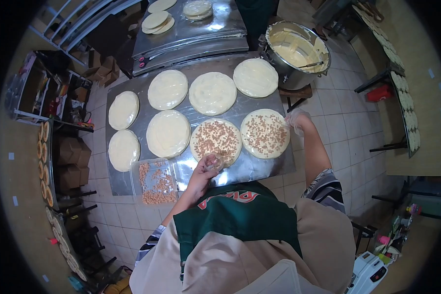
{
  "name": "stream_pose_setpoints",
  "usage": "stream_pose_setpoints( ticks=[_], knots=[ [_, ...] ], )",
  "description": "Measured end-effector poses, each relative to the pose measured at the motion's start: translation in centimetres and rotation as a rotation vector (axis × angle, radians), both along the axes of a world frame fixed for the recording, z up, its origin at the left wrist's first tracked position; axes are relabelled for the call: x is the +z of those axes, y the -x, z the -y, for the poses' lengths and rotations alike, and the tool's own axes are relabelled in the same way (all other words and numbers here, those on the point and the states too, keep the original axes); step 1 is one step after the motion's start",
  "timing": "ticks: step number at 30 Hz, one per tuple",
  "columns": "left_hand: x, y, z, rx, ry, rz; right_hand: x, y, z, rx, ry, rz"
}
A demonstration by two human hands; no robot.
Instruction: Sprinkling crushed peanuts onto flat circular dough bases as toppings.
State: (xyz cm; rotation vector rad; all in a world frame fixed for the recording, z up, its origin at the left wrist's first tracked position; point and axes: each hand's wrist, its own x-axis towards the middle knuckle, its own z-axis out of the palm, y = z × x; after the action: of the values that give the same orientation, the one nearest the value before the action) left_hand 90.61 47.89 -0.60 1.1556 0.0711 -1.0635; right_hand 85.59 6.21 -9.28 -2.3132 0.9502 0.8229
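My left hand holds a small clear plastic cup over the near edge of a round, cream-coated base strewn with small pinkish-brown bits. At the right edge of a second strewn base is my right hand, in a clear plastic glove; its fingertips are partly hidden. Several plain cream-coated rounds lie on the metal table to the left and behind. A clear plastic container holding more of the bits sits at the table's near left edge.
A large metal pot with cream and a utensil stands on a wooden stool at the back right. Behind the table are stacked metal trays bearing flat rounds and pink-handled scissors. Racks and trays of rounds line both sides.
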Motion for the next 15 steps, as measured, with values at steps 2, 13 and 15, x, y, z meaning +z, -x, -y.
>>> stream_pose_setpoints(
  ticks=[2, 13, 15],
  knots=[
    [0.8, -0.1, 0.6, -0.011, 0.007, -0.017, -4.2, 1.1, 3.2, -0.127, -0.098, 0.048],
    [0.4, 0.0, -0.4, 0.036, -0.024, -0.015, 1.6, -3.1, -1.1, 0.320, 0.442, -0.083],
    [0.1, 0.0, -0.6, 0.059, -0.027, -0.017, 1.2, -3.6, -1.2, 0.298, 0.405, -0.043]
  ],
)
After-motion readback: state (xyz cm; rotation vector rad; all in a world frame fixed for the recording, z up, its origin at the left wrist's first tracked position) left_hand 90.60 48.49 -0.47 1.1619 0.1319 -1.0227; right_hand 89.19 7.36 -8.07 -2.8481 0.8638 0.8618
